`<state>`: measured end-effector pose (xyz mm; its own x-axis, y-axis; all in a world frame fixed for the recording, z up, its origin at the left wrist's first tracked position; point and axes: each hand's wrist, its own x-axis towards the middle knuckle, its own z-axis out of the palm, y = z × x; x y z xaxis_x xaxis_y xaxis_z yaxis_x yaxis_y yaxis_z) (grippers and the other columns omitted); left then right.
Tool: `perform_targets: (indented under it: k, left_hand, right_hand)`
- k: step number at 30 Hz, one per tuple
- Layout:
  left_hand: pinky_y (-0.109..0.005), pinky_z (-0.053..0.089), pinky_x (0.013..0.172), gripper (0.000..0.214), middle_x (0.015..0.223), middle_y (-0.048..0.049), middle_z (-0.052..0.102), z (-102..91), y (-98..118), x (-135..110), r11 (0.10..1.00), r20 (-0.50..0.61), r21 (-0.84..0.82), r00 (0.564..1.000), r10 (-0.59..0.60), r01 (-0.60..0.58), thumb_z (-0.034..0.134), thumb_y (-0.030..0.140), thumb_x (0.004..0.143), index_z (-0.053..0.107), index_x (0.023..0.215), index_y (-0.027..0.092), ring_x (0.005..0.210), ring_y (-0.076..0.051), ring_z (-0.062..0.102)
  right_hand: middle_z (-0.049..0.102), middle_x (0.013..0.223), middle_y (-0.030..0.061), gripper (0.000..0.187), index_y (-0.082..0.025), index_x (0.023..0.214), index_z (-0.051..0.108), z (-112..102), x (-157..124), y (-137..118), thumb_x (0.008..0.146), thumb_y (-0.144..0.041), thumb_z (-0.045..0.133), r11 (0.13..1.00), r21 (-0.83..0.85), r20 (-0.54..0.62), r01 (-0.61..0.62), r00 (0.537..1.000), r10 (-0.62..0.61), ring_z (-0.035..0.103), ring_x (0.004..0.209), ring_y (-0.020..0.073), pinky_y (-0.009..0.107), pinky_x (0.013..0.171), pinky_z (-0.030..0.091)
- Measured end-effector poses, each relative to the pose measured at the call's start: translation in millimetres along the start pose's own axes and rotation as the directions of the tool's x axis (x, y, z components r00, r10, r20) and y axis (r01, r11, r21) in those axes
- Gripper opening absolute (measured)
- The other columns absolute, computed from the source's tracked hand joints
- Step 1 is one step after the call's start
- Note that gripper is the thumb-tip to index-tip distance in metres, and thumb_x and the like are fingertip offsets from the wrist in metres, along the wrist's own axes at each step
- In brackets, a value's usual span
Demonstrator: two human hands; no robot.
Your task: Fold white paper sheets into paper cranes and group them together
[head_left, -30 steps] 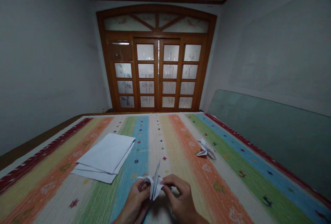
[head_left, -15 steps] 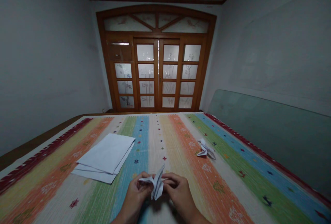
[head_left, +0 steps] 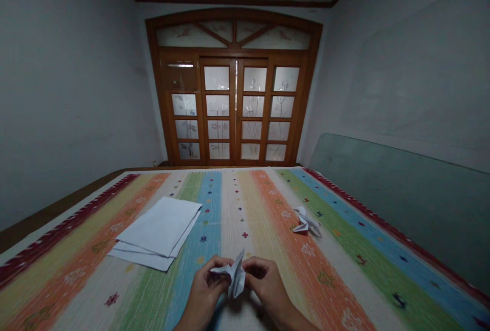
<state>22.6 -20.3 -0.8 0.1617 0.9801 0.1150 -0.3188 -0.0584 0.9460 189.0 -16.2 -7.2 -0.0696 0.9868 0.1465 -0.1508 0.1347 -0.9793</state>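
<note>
Between my two hands, just above the striped tablecloth, is a folded white paper crane [head_left: 237,276] with pointed parts sticking up and out to the left. My left hand [head_left: 209,282] pinches its left side with thumb and fingers. From the right, my right hand [head_left: 264,280] is closed on the crane's other side, its fingertips partly hidden behind the paper. A second folded paper crane [head_left: 307,223] rests on the cloth farther off to the right, apart from both hands.
A small stack of white paper sheets [head_left: 158,231] lies on the left of the striped tablecloth [head_left: 268,249]. Along the right side of the table stands a pale green panel [head_left: 386,193]. Wooden doors with glass panes [head_left: 233,111] close off the far end.
The crane in my hands has tilted and shifted slightly right and down. My fingers have moved a little on it, and the whole view has shifted slightly.
</note>
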Motion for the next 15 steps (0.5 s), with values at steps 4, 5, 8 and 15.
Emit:
perform_targets:
  k: [4, 5, 8, 15]
  left_hand:
    - [-0.027, 0.052, 0.069, 0.032, 0.078, -0.0042, 0.072, -1.0, -3, 0, 0.998, -0.029, 0.054, 0.999, 0.022, -0.021, 0.091, 0.041, 0.064, 0.075, 0.079, 0.017, 0.074, -0.022, 0.066]
    - [-0.027, 0.052, 0.069, 0.031, 0.077, -0.0039, 0.071, 0.0, -2, -1, 0.998, -0.032, 0.064, 0.999, 0.027, -0.025, 0.09, 0.041, 0.066, 0.075, 0.079, 0.017, 0.074, -0.022, 0.066]
    - [-0.027, 0.051, 0.068, 0.029, 0.074, -0.0032, 0.07, 5.3, 4, -5, 0.996, -0.03, 0.081, 0.999, 0.028, -0.026, 0.088, 0.042, 0.068, 0.074, 0.077, 0.017, 0.072, -0.021, 0.064]
    - [-0.031, 0.052, 0.076, 0.029, 0.077, -0.0051, 0.071, 9.9, 2, -9, 0.994, -0.089, 0.108, 0.995, 0.045, -0.036, 0.086, 0.044, 0.069, 0.074, 0.075, 0.018, 0.079, -0.025, 0.065]
  right_hand:
    - [0.068, 0.055, 0.0017, 0.02, -0.016, 0.068, 0.08, 1, 0, 0, 0.064, -0.034, 0.087, 0.999, -0.007, 0.028, -0.044, 0.999, 0.045, 0.057, 0.048, 0.0134, 0.023, 0.048, 0.047]
    - [0.067, 0.054, 0.0015, 0.021, -0.016, 0.067, 0.079, 2, -1, 0, 0.064, -0.035, 0.087, 0.999, -0.004, 0.035, -0.053, 0.998, 0.053, 0.057, 0.047, 0.0132, 0.022, 0.048, 0.047]
    - [0.065, 0.052, 0.0012, 0.027, -0.016, 0.063, 0.077, 4, -3, -1, 0.065, -0.041, 0.087, 0.997, 0.021, 0.047, -0.071, 0.996, 0.07, 0.059, 0.046, 0.0141, 0.023, 0.048, 0.048]
    - [0.065, 0.058, -0.0011, 0.032, -0.017, 0.063, 0.065, 7, -9, 0, 0.064, -0.04, 0.088, 0.999, 0.04, 0.022, -0.012, 1.0, 0.011, 0.06, 0.051, 0.0138, 0.022, 0.051, 0.048]
